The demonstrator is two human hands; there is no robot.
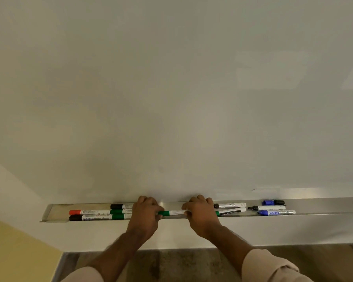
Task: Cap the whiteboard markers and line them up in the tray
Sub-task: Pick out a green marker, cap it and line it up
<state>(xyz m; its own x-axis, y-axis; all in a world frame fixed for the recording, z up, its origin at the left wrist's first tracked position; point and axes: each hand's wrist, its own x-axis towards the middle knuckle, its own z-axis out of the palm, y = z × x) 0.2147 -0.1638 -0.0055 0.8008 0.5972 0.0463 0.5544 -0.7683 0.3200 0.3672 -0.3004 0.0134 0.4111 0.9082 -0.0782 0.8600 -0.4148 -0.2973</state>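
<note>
markers (94, 214) in tray (53, 210) below whiteboard (171, 98)

Silver metal tray (55, 209); markers with white barrels, caps red (75, 212), black (116, 206), green (117, 216); held marker (172, 212) green-capped; loose blue cap (268, 202); beige sleeves (267, 265); yellow wall (14, 253).

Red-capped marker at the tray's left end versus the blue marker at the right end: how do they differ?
The red-capped marker wears its cap and lies in a tidy group with other capped markers; the blue marker shows a bare tip, and loose blue and black caps lie behind it. The red one sits left of both hands, the blue one right of them. Both have pale barrels and lie lengthwise in the tray.
</note>
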